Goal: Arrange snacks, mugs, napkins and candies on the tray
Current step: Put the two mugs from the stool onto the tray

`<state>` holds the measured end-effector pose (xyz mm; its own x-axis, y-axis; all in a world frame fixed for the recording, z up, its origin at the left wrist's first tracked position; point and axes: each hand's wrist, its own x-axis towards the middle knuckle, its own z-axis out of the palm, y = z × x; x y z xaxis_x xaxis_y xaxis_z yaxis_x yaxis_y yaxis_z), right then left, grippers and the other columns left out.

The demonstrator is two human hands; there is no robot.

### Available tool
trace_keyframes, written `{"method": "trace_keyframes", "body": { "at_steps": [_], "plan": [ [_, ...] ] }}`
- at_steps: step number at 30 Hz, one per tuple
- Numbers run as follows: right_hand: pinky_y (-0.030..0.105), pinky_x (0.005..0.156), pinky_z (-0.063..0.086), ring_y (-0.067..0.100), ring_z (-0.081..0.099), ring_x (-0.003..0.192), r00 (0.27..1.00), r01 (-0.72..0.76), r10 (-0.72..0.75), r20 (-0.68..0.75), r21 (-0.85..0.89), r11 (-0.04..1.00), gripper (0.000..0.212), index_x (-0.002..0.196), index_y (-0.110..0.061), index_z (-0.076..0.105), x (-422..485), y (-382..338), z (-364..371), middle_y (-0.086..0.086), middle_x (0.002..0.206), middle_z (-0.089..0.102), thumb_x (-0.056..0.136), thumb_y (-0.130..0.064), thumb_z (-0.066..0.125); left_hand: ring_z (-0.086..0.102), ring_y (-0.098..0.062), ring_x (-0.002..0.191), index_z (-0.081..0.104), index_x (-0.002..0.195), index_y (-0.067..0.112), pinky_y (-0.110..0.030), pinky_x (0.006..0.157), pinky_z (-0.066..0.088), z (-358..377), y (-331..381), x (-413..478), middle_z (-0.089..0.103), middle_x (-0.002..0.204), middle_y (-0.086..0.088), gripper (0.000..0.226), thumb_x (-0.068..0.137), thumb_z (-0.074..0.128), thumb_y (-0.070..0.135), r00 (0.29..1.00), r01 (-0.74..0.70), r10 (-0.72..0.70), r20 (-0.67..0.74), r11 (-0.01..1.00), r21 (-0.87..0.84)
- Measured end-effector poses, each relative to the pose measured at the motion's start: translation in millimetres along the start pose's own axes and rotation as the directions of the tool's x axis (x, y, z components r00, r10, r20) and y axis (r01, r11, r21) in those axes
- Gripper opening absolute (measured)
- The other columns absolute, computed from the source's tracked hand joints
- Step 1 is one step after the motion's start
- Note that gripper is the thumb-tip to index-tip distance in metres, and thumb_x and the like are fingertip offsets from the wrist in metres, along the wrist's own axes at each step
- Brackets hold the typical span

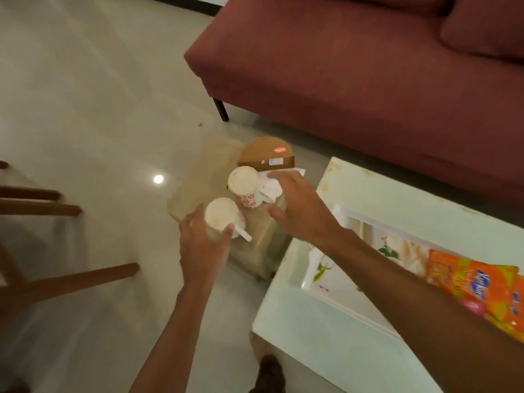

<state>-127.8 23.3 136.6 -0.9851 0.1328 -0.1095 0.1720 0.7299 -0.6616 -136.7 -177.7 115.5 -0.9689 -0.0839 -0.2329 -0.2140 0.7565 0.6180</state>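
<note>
Since the nearer white floral mug (219,215) and the white paper napkins (269,191) sit on a low glass stand (195,191), not yet on the flowered tray (354,303) on the desk (397,194), the left hand (204,248) wraps its fingers round the mug while the right hand (300,205) reaches its loosely spread fingers over the napkins.

Dim warm indoor light; lamp glare spot on floor (158,179); motion blur, wide-angle edge distortion.
</note>
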Motion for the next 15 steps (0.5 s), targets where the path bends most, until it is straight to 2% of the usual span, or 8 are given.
{"method": "trace_keyframes", "body": {
  "at_steps": [2,6,9,13,15],
  "plan": [
    [0.040,0.094,0.049,0.027,0.044,0.128,0.999,0.031,-0.025,0.047,-0.133,0.991,0.075,0.144,-0.022,0.037,44.5,-13.9,23.7,0.007,0.146,0.041,0.079,-0.030,0.076,0.047,-0.033,0.135,0.031,0.153,0.032,-0.047,0.100,0.044,1.3,-11.7,33.3,0.037,0.155,-0.007,0.086,0.081,0.074,0.052,0.998,-0.010,0.006,0.064,0.998,0.062],
    [0.049,0.085,0.052,0.036,0.039,0.130,0.981,0.037,0.032,0.190,-0.352,0.935,0.094,0.149,-0.032,0.026,92.4,-15.8,56.1,0.011,0.147,0.033,0.073,-0.030,0.082,0.052,-0.033,0.129,0.029,0.152,0.035,-0.045,0.095,0.046,12.3,-26.4,60.5,0.042,0.150,-0.003,0.095,0.074,0.076,0.061,0.977,-0.073,0.044,0.210,0.988,0.135],
    [0.047,0.088,0.051,0.037,0.044,0.128,0.965,0.028,0.090,0.247,-0.435,0.900,0.091,0.149,-0.038,0.024,103.1,-11.2,75.1,0.016,0.148,0.031,0.076,-0.042,0.079,0.059,-0.036,0.119,0.032,0.146,0.030,-0.048,0.086,0.053,19.9,-33.1,62.3,0.051,0.140,-0.007,0.096,0.069,0.082,0.055,0.963,-0.194,0.158,0.218,0.968,0.157],
    [0.044,0.085,0.053,0.033,0.055,0.115,0.982,-0.006,0.090,0.164,-0.451,0.893,0.079,0.140,-0.039,0.036,112.2,-13.6,85.8,0.013,0.138,0.044,0.074,-0.046,0.079,0.061,-0.040,0.110,0.035,0.138,0.018,-0.045,0.079,0.051,25.3,-35.9,78.5,0.056,0.131,-0.014,0.096,0.063,0.090,0.043,0.947,-0.244,0.209,0.244,0.962,0.125],
    [0.042,0.082,0.053,0.031,0.057,0.109,0.982,-0.014,0.095,0.165,-0.437,0.900,0.080,0.136,-0.038,0.039,116.4,-18.2,83.0,0.010,0.130,0.051,0.069,-0.045,0.082,0.062,-0.040,0.107,0.038,0.136,0.018,-0.043,0.078,0.048,25.6,-38.7,86.1,0.058,0.126,-0.015,0.094,0.061,0.091,0.042,0.932,-0.283,0.244,0.267,0.952,0.116]
  ]
}}
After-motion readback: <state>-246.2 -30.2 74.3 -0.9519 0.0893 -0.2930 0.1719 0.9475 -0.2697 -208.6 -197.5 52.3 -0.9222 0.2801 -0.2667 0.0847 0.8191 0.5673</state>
